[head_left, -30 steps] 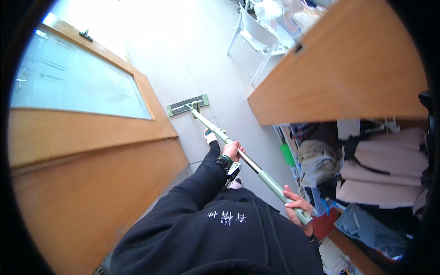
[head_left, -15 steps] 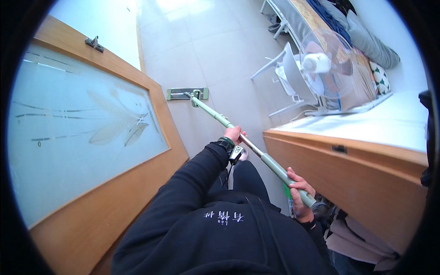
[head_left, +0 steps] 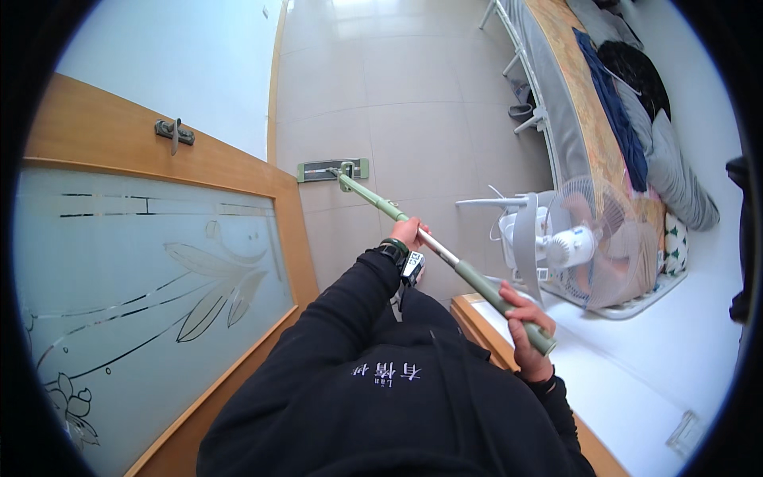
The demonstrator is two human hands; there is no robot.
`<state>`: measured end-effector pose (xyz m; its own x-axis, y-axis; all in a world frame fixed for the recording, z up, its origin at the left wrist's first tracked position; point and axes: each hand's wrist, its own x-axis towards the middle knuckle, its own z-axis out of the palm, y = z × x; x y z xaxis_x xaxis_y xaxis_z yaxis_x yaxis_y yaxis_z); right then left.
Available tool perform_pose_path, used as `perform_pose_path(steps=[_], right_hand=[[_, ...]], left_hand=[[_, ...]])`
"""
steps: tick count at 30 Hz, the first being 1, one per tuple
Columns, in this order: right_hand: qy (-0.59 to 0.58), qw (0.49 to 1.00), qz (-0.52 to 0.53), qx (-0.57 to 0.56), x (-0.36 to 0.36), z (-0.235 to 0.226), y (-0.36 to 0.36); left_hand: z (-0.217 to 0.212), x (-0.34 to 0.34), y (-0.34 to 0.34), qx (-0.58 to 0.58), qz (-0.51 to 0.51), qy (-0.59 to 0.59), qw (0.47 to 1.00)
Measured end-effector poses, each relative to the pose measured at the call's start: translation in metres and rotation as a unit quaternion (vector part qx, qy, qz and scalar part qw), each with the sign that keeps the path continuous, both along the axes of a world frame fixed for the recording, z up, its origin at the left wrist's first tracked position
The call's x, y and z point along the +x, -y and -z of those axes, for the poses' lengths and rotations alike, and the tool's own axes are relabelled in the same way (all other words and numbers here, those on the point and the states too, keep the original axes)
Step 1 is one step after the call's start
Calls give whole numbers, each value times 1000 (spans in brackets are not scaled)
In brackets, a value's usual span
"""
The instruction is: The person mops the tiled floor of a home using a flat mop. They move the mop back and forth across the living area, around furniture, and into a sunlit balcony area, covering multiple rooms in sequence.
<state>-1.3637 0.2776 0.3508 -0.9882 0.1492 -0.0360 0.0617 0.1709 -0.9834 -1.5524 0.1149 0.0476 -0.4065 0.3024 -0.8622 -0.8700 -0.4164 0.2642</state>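
A flat mop with a pale green and silver pole (head_left: 478,280) slants across in front of me. My left hand (head_left: 409,232) is wrapped round the middle of the pole, just at the lower green section. Near the top end, my right hand (head_left: 528,324) grips the thick green handle, fingers over it. The mop's rectangular head (head_left: 314,172), dark with green ends, lies flat on the tiled floor close to the door's free edge. A dark band and a small white device (head_left: 413,269) sit at my left wrist.
On my left stands a wooden door (head_left: 292,238) with a frosted glass panel and a metal handle (head_left: 175,133). To the right are a white standing fan (head_left: 572,246), a bed (head_left: 556,87) with clothes and bedding, and slippers (head_left: 520,111) beside it. A wooden door frame (head_left: 477,318) is by my right side.
My body has advanced through the doorway: the door, fan and bed sit lower in view. The mop head has travelled forward with me over the floor. Both hands keep their grip.
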Motion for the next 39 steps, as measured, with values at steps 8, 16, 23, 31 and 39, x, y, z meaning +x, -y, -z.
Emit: perform_pose_path(steps=[8, 16, 23, 31, 39], right_hand=[[-67, 941, -330, 14, -236, -56, -37], [-145, 919, -330, -157, -490, -64, 9], [-98, 977, -131, -138, -577, -63, -18], [-92, 975, -152, -133, -708, -56, -78], [-16, 912, -351, -214, -906, -35, -122]], left_hand=[[1, -127, 3, 122, -215, 11, 969], [43, -326, 49, 206, -247, 82, 943], [6, -427, 4, 146, -278, 175, 933], [-9, -550, -39, 173, -300, 151, 926], [15, -620, -50, 84, -456, 59, 884]])
